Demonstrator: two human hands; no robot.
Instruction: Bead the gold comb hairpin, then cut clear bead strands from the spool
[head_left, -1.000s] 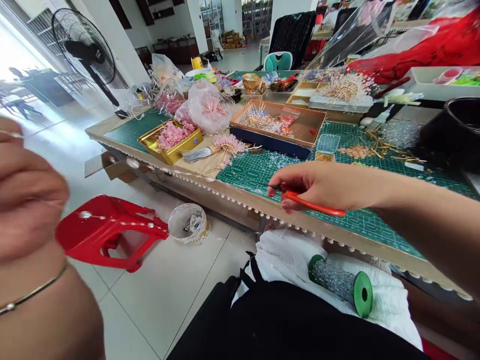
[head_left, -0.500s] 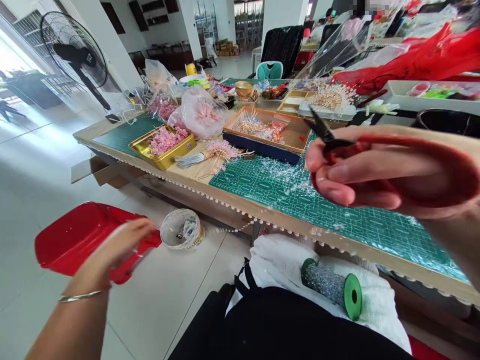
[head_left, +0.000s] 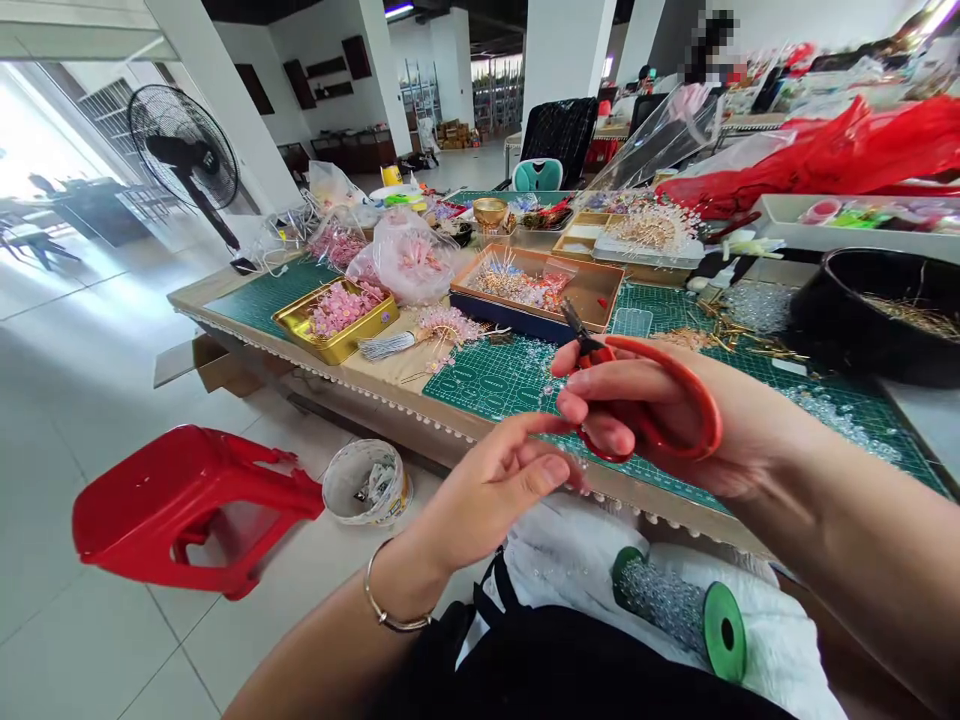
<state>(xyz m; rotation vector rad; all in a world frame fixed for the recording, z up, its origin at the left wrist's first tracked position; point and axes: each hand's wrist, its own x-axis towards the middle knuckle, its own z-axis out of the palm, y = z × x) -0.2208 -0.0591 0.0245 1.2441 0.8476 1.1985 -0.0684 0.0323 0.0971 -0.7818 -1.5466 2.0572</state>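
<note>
Red-handled scissors [head_left: 679, 400] are held in my right hand [head_left: 637, 395], above the green cutting mat [head_left: 487, 385], their dark blades pointing up and left. My left hand [head_left: 502, 485], with a bangle on its wrist, is just left of and below the right one. Its fingers curl together near the thumb; a thin strand with small clear beads shows close by, but what the fingers grip is too small to tell. A green spool [head_left: 724, 632] wound with clear beads lies on the white cloth [head_left: 784, 640] on my lap.
An orange box [head_left: 611, 300], a gold tin [head_left: 330, 345] of pink flowers and a brush [head_left: 386, 345] stand on the table. At right is a black bowl [head_left: 840, 320]. A red stool [head_left: 150, 490] and a white bucket [head_left: 341, 485] are on the floor.
My left hand has come from the lower left over to my right hand. The right hand with the scissors has moved left and away from the camera. The view has shifted slightly.
</note>
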